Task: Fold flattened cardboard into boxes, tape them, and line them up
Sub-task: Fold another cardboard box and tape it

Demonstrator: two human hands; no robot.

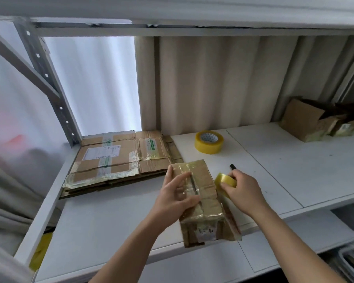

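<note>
A small brown cardboard box [204,203], covered in old yellowish tape, sits folded up on the white shelf [294,160] in front of me. My left hand [176,193] lies on its top, fingers and thumb pressing either side of the centre seam. Just right of the box, my right hand [243,188] grips a small yellow tape roll [225,180], and a strip of tape runs from it down the box's right side. A stack of flattened cardboard [119,160] lies at the back left.
A larger yellow tape roll [209,141] stands behind the box. A small black object [232,166] lies near my right hand. Folded boxes [315,121] sit at the far right. A metal shelf upright [49,82] rises at left, a curtain hangs behind.
</note>
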